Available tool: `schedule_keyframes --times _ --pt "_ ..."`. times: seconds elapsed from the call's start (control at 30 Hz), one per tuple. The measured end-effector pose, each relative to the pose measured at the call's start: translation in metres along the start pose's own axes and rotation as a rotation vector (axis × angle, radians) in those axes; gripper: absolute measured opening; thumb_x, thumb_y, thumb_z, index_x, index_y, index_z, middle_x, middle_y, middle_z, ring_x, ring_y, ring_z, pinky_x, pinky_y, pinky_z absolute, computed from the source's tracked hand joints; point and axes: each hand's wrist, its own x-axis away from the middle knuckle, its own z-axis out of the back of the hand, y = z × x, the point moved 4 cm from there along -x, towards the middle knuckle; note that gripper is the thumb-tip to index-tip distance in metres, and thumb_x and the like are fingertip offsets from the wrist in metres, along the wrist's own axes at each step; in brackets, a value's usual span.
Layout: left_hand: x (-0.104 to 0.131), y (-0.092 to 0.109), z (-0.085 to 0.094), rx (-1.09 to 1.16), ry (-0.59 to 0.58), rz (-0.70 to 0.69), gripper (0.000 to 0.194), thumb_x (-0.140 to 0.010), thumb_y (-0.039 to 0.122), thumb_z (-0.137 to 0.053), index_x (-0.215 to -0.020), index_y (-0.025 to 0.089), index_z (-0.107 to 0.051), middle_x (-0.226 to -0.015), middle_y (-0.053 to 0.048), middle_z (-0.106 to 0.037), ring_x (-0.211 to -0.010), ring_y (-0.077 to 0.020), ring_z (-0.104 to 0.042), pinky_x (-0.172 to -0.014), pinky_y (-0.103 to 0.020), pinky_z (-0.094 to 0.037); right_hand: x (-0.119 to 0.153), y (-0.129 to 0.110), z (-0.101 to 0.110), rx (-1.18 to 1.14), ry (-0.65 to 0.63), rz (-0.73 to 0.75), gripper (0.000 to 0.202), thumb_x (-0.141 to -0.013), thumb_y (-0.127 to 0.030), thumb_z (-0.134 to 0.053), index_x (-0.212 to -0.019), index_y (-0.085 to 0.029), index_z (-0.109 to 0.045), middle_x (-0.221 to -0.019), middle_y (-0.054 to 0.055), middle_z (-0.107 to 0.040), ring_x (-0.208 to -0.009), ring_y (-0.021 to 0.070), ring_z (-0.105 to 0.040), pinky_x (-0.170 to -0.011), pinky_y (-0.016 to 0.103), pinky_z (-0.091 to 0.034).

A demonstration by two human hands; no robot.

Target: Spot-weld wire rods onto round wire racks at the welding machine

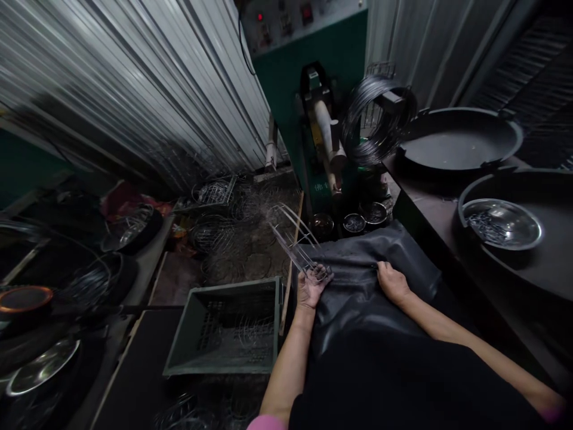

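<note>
My left hand (312, 288) is closed round the near end of a wire frame (295, 239), an open cage-like shape of thin metal rods. The frame slants up and to the left, away from my lap. Over the dark apron (358, 292) my right hand (394, 282) is closed, thumb and fingers pinched together. A tiny dark tip shows at those fingers, too small to name. The two hands are apart, with the apron between them.
A green machine (313, 149) stands ahead, with a coil of wire (369, 143) beside it. Small metal bowls (321, 224) sit at its foot. On the right, large round pans (514, 128) rest on a bench. A green crate (224, 361) with wire pieces stands at left.
</note>
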Motion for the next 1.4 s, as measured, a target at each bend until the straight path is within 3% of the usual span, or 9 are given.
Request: schedule_keyframes --times 0.13,0.3,0.53,0.73,0.87,0.97,1.13,1.4 --pt "0.003 0.003 0.004 -0.019 0.023 0.081 0.033 -0.072 0.038 -0.061 -0.094 0.014 -0.062 -0.091 -0.008 -0.067 -0.09 -0.0224 -0.062 -0.098 -0.054 -0.031 -0.001 0.006 0.007 -0.076 0.044 -0.015 0.024 -0.091 -0.017 -0.035 -0.104 -0.009 -0.053 -0.098 0.016 -0.062 -0.082 0.0219 -0.063 -0.065 0.028 -0.045" --pt "0.012 0.007 0.016 -0.028 0.092 0.088 0.032 -0.071 0.036 -0.062 -0.094 0.014 -0.061 -0.089 -0.008 -0.067 -0.092 -0.0243 -0.061 -0.096 -0.056 -0.033 -0.013 0.013 0.023 -0.175 0.043 0.042 0.02 -0.089 -0.019 -0.042 -0.1 -0.014 -0.058 -0.1 0.009 -0.065 -0.094 0.0171 -0.06 -0.079 0.023 -0.043" --pt "-0.007 0.02 0.005 -0.029 0.157 -0.011 0.022 -0.07 0.032 -0.062 -0.084 0.014 -0.061 -0.082 -0.006 -0.066 -0.083 -0.0202 -0.063 -0.091 -0.046 -0.042 -0.031 0.015 0.035 -0.201 -0.062 0.104 0.014 -0.082 -0.022 -0.052 -0.085 -0.016 -0.065 -0.09 0.009 -0.068 -0.083 0.0196 -0.062 -0.07 0.024 -0.042" --pt "-0.016 0.033 0.016 -0.017 0.204 -0.156 0.022 -0.067 0.029 -0.064 -0.086 0.016 -0.062 -0.076 -0.002 -0.066 -0.071 -0.0153 -0.062 -0.09 -0.043 -0.043 -0.028 0.029 0.031 -0.258 -0.1 0.117 0.018 -0.082 -0.023 -0.052 -0.09 -0.018 -0.068 -0.094 0.007 -0.07 -0.088 0.0188 -0.063 -0.073 0.022 -0.043" --pt "-0.017 0.03 0.021 -0.022 0.226 -0.175 0.022 -0.067 0.029 -0.065 -0.085 0.016 -0.062 -0.078 -0.003 -0.066 -0.071 -0.0151 -0.063 -0.092 -0.044 -0.042 -0.022 0.028 0.026 -0.26 -0.068 0.12 0.016 -0.081 -0.023 -0.052 -0.082 -0.016 -0.067 -0.086 0.009 -0.068 -0.081 0.0193 -0.063 -0.07 0.024 -0.044" --pt "-0.019 0.028 0.02 -0.054 0.235 -0.17 0.023 -0.066 0.03 -0.066 -0.085 0.017 -0.062 -0.081 -0.004 -0.067 -0.075 -0.0159 -0.063 -0.092 -0.043 -0.043 -0.02 0.021 0.023 -0.451 -0.073 0.097 0.012 -0.079 -0.023 -0.054 -0.077 -0.016 -0.064 -0.079 0.007 -0.066 -0.075 0.0177 -0.062 -0.067 0.024 -0.045" --pt "-0.02 0.028 0.019 -0.072 0.251 -0.176 0.024 -0.067 0.032 -0.065 -0.087 0.017 -0.062 -0.083 -0.004 -0.067 -0.079 -0.0182 -0.064 -0.092 -0.046 -0.042 -0.021 0.01 0.003 -0.986 -0.29 -0.074 0.01 -0.076 -0.023 -0.053 -0.083 -0.017 -0.059 -0.055 -0.004 -0.058 -0.05 0.0123 -0.057 -0.048 0.021 -0.045" --pt "-0.02 0.029 0.021 -0.054 0.254 -0.161 0.024 -0.067 0.031 -0.065 -0.087 0.017 -0.062 -0.085 -0.004 -0.067 -0.081 -0.0181 -0.063 -0.091 -0.044 -0.042 -0.021 0.003 -0.009 -1.123 -0.425 -0.145 0.009 -0.073 -0.018 -0.053 -0.08 -0.016 -0.059 -0.053 -0.005 -0.056 -0.048 0.0112 -0.056 -0.048 0.021 -0.046"
